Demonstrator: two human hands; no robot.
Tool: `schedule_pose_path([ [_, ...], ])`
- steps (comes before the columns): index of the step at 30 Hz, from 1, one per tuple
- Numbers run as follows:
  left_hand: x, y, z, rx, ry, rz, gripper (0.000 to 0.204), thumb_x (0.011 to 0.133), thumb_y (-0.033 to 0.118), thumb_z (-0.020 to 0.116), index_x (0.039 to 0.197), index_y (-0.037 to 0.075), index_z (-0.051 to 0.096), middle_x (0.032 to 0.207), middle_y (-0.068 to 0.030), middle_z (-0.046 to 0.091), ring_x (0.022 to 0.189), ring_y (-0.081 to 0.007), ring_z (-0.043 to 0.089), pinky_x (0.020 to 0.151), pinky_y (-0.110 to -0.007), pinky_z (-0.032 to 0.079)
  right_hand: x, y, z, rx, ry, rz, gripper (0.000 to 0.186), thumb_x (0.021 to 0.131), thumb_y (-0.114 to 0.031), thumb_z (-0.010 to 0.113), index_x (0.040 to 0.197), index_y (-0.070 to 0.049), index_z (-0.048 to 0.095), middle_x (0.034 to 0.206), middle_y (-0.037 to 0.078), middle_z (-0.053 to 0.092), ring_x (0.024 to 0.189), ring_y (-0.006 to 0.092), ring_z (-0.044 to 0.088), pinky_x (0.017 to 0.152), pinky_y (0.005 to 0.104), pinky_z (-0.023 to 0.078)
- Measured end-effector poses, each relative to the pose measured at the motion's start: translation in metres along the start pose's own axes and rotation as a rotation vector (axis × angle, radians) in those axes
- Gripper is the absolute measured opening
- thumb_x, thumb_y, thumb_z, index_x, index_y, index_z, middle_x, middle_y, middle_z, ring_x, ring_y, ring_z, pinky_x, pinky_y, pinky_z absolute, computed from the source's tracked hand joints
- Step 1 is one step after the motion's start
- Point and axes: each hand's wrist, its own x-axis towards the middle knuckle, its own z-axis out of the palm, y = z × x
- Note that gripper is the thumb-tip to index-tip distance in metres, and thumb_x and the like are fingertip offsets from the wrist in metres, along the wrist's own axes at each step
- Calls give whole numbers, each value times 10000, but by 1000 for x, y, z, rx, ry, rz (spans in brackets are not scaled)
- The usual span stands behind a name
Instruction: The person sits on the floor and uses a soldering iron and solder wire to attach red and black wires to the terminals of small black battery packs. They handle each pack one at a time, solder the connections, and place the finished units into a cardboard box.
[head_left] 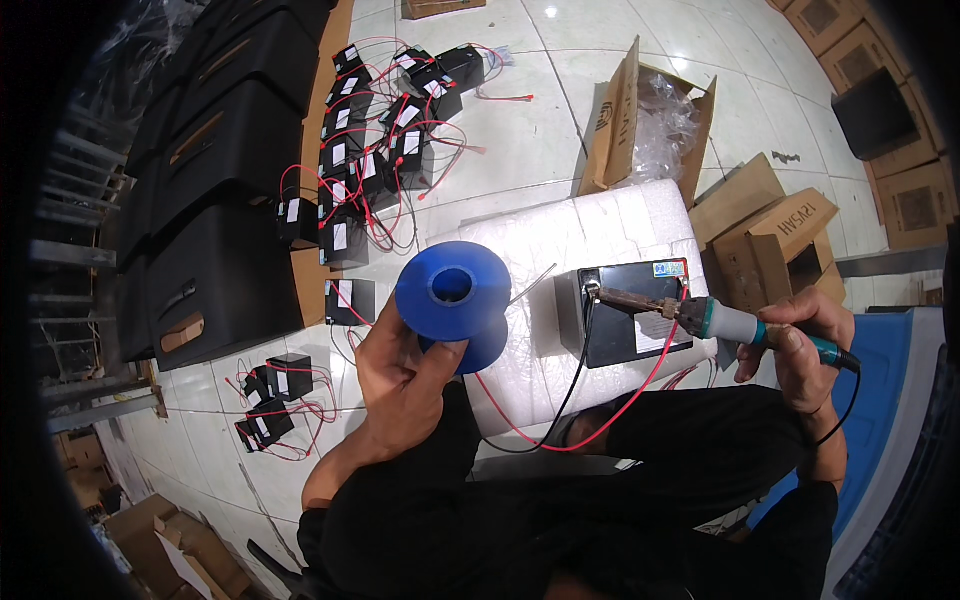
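My left hand (408, 395) grips a blue plastic spool (450, 310), with a short length of thin silver wire (535, 283) sticking out to its right. My right hand (805, 360) holds a teal and grey soldering iron (730, 325) with a black cord. Its tip is at a terminal (591, 286) on the top of a black battery (630, 340), where a black wire runs off; whether the tip touches it I cannot tell exactly. A red wire runs from the battery's other end. The battery sits on a white foam block (520, 400).
Several small wired batteries (340, 150) lie on the tiled floor (540, 120) at upper left and lower left. Large black cases (220, 280) line the left. Open cardboard boxes (760, 230) stand right and behind; stacked cartons (910, 200) fill the far right, above a blue plastic surface (875, 420).
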Motion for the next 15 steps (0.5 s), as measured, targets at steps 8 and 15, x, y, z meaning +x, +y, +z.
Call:
schedule_pose_path([
  [8, 0, 2, -1, 21, -8, -9, 403, 936, 11, 626, 1317, -61, 514, 1196, -106, 622, 1079, -140, 586, 921, -293, 472, -4, 3, -3, 35, 20, -10, 335, 955, -233, 605, 978, 98, 559, 819, 249, 665, 669, 280, 717, 533, 381, 622],
  [15, 0, 3, -2, 30, 0, -15, 387, 940, 13, 622, 1306, -62, 523, 1179, -102, 632, 1060, -137, 598, 897, -284, 483, -5, 5, -4, 62, 74, -1, 345, 950, -235, 599, 958, 107, 554, 826, 258, 647, 654, 289, 708, 512, 389, 622],
])
